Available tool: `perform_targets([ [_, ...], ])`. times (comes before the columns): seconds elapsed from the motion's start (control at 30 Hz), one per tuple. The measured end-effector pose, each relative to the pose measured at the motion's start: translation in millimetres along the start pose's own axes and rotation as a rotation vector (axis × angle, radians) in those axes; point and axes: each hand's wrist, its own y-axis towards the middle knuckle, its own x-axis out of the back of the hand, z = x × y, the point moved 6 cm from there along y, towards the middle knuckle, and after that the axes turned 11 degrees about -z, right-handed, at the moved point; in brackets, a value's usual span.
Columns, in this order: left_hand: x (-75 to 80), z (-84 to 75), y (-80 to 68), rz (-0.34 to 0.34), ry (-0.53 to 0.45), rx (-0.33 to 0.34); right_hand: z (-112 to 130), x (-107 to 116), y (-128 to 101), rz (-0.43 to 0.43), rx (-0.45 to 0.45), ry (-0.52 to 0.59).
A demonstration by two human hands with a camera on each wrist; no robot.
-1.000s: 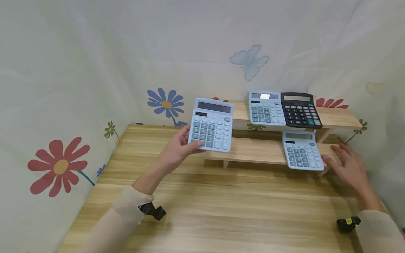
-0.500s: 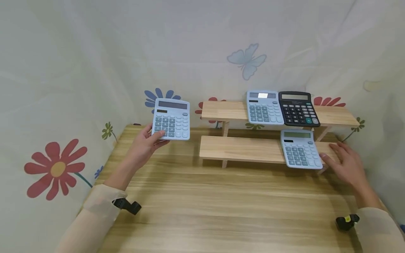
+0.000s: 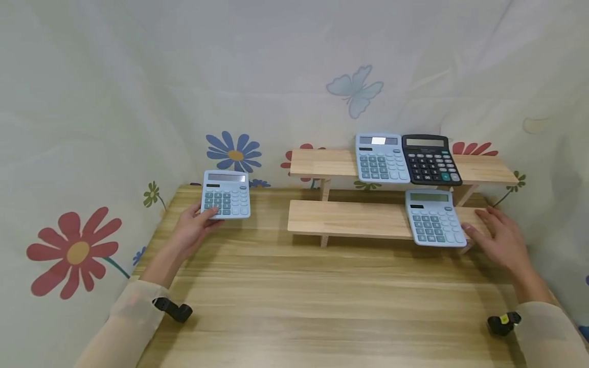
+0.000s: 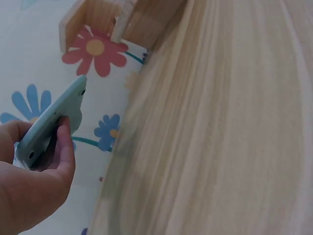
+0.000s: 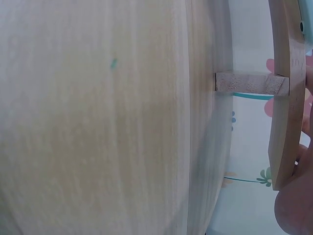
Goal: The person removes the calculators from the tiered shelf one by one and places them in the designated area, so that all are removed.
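Flowered cloth backdrop on all sides, with a pale wood table (image 3: 322, 306) in front of it. 2-tier wooden shelf (image 3: 340, 219) stands at the back right of the table.

Left hand (image 3: 190, 232): thumb over the keys and fingers curled under the near left corner of a light blue calculator (image 3: 226, 194), pinching it. The left wrist view shows the calculator (image 4: 51, 122) tilted, its far edge raised; whether its near edge touches the table I cannot tell. It sits at the back left of the table, well apart from the shelf.

Right hand (image 3: 499, 237): fingers straight and relaxed, flat on the lower shelf just beside a second blue calculator (image 3: 433, 218), fingertips at its right edge, gripping nothing.

Upper shelf holds 2 more, side by side and touching: a blue calculator (image 3: 381, 158) and a black calculator (image 3: 430, 159).

Judgement: 3 calculators sit shelved and 1 is off the shelf in hand. Most of the lower shelf's left part is bare.
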Motion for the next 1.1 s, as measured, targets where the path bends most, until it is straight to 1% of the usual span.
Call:
perform_targets([
  [0.13,11.0,10.4,8.5,0.006,-0.016,0.018,0,-1,-1,-0.002,-0.01,-0.001],
  [0.27,21.2,15.2,15.2,0.011,-0.018,0.038,-1,-2,0,-0.004,-0.015,-0.003],
  [0.37,26.3,19.2,17.7,0.018,-0.011,0.056,-2,-3,1,-0.006,-0.012,-0.006],
  [0.53,30.0,25.3,19.4,0.028,-0.004,0.077,-4,-3,2,-0.005,-0.011,-0.005],
  [0.7,33.7,28.2,22.8,0.024,0.0,0.093,-3,-1,1,-0.003,-0.013,0.003],
  [0.93,40.8,34.2,28.7,0.008,0.022,0.133,-1,-1,-1,-0.008,-0.001,-0.007],
  [1.03,42.9,34.1,30.4,0.006,0.061,0.129,-1,-1,0,-0.013,0.0,-0.002],
  [1.1,44.5,32.9,31.1,-0.013,0.1,0.122,-1,-1,0,-0.017,0.003,0.002],
])
